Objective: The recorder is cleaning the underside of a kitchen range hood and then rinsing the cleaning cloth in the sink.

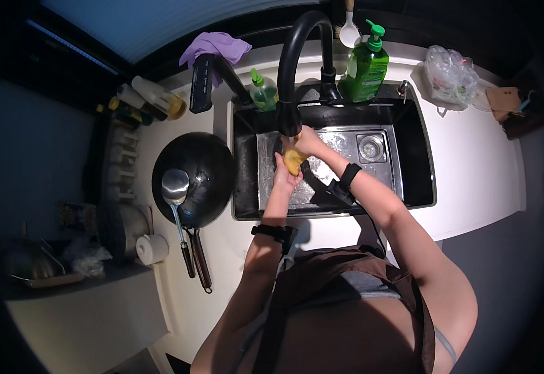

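Under the black faucet spout (292,119), both my hands are together above a black sink (410,140). A yellow piece (292,161) lies between them; blur keeps me from telling whether it is a cloth, a sponge or food. My left hand (285,175) cups it from below and the left, palm up. From above and the right, my right hand (309,141) grips its upper part, with the fingers partly hidden by the spout. A metal drain strainer (371,148) sits at the right of the wet basin floor.
Left of the sink stands a black wok (202,182) with a metal spatula (175,181) lying across it. Behind the basin are a large green soap bottle (368,70), a smaller pump bottle (263,93) and a purple cloth (218,46). A clear plastic bag (450,77) rests at the right.
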`<state>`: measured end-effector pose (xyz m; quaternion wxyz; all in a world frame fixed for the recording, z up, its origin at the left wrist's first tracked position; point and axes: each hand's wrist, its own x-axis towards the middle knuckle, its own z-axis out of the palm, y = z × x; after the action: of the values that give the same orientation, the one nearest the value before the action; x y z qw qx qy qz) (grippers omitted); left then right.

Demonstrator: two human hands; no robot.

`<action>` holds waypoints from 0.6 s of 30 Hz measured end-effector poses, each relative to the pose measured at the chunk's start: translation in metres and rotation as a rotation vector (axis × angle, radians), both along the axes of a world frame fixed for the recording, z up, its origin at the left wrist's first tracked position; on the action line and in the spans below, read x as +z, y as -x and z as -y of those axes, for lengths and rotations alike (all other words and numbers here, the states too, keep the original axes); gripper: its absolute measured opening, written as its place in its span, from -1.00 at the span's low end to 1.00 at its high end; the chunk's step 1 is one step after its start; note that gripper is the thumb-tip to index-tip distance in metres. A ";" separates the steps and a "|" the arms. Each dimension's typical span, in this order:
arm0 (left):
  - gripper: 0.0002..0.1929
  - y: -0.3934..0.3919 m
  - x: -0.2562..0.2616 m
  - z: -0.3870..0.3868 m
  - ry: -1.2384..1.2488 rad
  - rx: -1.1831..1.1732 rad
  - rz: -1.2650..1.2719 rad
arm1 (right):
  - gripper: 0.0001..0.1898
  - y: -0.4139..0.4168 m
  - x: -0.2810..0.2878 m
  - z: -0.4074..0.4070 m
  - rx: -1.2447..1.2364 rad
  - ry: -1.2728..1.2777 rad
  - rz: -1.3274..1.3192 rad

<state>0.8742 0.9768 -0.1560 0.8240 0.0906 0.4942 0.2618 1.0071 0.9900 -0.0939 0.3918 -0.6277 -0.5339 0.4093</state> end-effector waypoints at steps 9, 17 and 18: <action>-0.68 -0.018 -0.014 -0.001 -0.209 0.044 -0.025 | -0.68 0.023 -0.007 -0.003 -0.183 -0.198 0.521; -0.53 0.008 0.010 0.006 -0.217 0.052 -0.197 | -0.72 0.023 0.018 0.004 -0.018 0.105 0.615; -0.47 -0.003 0.030 0.011 -0.245 0.055 -0.203 | -0.70 0.004 0.009 0.007 -0.101 0.093 0.522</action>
<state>0.8774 0.9658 -0.1260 0.7452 0.2026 0.5416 0.3322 1.0027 0.9831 -0.0848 0.2317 -0.7551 -0.5655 0.2376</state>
